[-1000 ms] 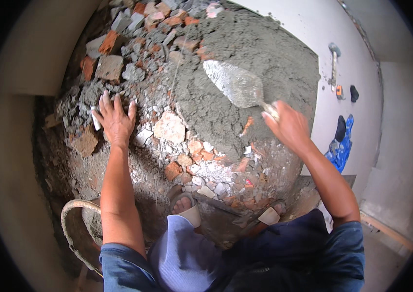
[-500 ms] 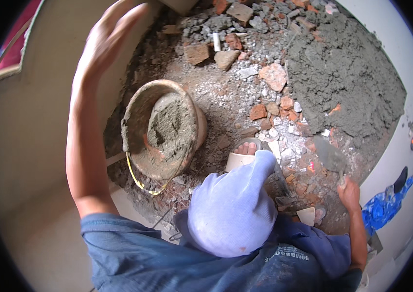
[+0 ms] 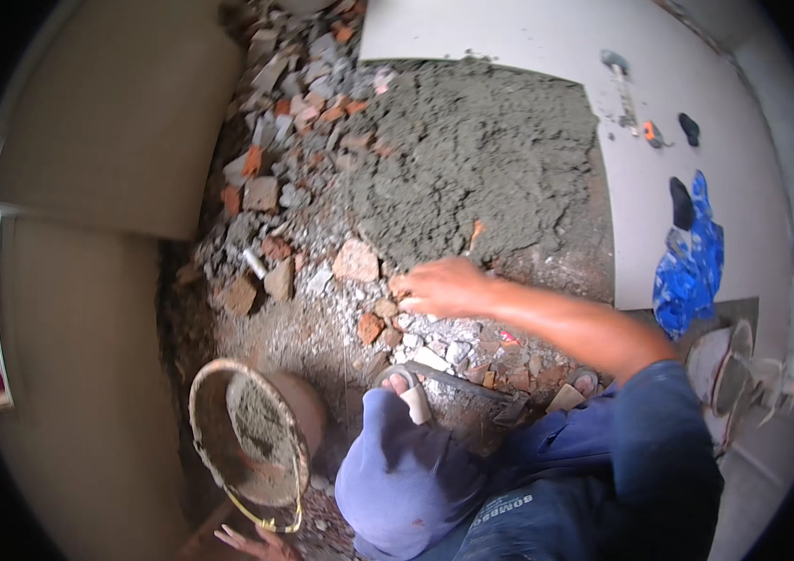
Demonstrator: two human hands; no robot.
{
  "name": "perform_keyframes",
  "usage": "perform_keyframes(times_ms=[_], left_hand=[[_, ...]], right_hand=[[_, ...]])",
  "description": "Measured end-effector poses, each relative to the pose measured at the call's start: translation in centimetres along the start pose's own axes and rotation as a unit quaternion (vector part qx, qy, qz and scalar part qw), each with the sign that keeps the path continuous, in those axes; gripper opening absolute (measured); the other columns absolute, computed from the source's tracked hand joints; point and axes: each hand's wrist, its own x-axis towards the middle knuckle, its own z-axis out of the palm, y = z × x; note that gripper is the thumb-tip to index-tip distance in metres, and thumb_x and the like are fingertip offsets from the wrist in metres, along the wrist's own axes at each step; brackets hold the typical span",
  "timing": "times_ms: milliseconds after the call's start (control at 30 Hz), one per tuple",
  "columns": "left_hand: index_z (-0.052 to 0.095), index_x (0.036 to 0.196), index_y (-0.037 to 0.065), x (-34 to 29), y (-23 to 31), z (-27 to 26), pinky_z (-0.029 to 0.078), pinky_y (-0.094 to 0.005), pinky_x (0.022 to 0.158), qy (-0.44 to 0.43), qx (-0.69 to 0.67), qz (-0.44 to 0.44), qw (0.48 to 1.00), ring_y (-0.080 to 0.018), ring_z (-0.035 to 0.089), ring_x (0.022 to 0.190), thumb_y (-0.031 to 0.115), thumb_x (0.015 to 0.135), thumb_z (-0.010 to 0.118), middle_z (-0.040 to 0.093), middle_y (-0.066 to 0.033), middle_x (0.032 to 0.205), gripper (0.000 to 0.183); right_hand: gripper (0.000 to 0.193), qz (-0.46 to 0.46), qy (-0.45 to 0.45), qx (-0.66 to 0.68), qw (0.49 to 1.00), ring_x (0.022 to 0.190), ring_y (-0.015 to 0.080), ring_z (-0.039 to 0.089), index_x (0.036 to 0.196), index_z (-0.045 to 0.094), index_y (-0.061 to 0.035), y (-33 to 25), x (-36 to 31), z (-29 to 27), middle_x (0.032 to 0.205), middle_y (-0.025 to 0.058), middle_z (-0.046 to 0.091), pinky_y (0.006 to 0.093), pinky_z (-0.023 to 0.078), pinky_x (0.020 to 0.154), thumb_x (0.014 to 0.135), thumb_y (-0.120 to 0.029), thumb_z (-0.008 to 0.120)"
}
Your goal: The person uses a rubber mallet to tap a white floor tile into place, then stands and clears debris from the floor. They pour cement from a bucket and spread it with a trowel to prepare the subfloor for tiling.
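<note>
My right hand [image 3: 445,288] reaches across the rubble from the right, its fingers closed around a small orange piece of broken brick [image 3: 399,284] at the edge of the wet mortar bed [image 3: 486,154]. Down at the lower edge, my left hand [image 3: 261,545] is partly in view with fingers spread and nothing in them. Just above it stands a bucket [image 3: 308,411], tilted toward the left in view, with grey mortar [image 3: 259,421] inside and a yellow handle [image 3: 275,526] hanging at its rim. No trowel can be made out now.
Broken bricks and stones [image 3: 261,194] cover the ground left of the mortar. Pale floor tiles [image 3: 546,37] border it; on them lie a hammer [image 3: 623,93], an orange tape measure [image 3: 652,134] and a crumpled blue plastic bag [image 3: 689,266]. A white bucket [image 3: 710,365] stands at right.
My right hand has left the trowel handle and moved left and forward onto a brick piece. My left hand has dropped from the upper left to beside the bucket. The view has turned rightward.
</note>
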Motion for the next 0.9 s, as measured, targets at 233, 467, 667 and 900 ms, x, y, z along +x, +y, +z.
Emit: perform_keyframes(times_ms=[233,467,667,900], left_hand=[[0.057,0.13,0.01,4.3,-1.0,-2.3,0.029,-0.059,0.106,-0.169,0.0,0.141,0.976,-0.0498,0.033,0.132,0.053,0.097,0.038,0.038,-0.0277,0.143,0.058],[0.059,0.118,0.017,6.7,-3.6,-2.8,0.021,-0.0636,0.108,-0.345,0.087,0.303,0.884,-0.0476,0.031,0.135,0.037,0.088,0.059,0.042,-0.0208,0.144,0.037],[0.059,0.111,0.014,8.5,-1.5,-2.9,0.018,-0.0646,0.108,-0.44,0.08,0.429,0.785,-0.0426,0.037,0.134,0.027,0.084,0.063,0.055,-0.0106,0.134,0.03],[0.065,0.084,0.0,14.1,4.2,-5.8,0.049,-0.041,0.079,-0.526,0.062,0.343,0.776,-0.0293,0.059,0.077,0.012,0.083,0.056,0.064,-0.0136,0.082,0.015]], right_hand=[[0.043,0.065,-0.018,0.221,0.973,0.074,0.0286,0.064,0.097,0.059,-0.0046,-6.7,1.8,11.1,0.086,0.0144,0.062,0.0444,0.053,0.067,0.095,-0.047,0.048],[0.043,0.134,-0.027,0.304,0.943,0.092,0.0407,0.064,0.101,0.062,-0.0044,-6.8,0.1,16.7,0.095,0.0219,0.067,0.0487,0.048,0.081,0.091,-0.044,0.051],[0.041,0.165,0.013,0.331,0.929,0.087,0.0401,0.065,0.099,0.063,-0.0045,-5.0,-0.2,17.5,0.091,0.0216,0.068,0.0494,0.049,0.078,0.09,-0.043,0.052],[0.044,0.179,0.012,0.424,0.888,0.072,0.0285,0.067,0.098,0.063,-0.0011,-3.7,-1.4,16.6,0.079,0.0162,0.068,0.0412,0.051,0.067,0.095,-0.042,0.049]])
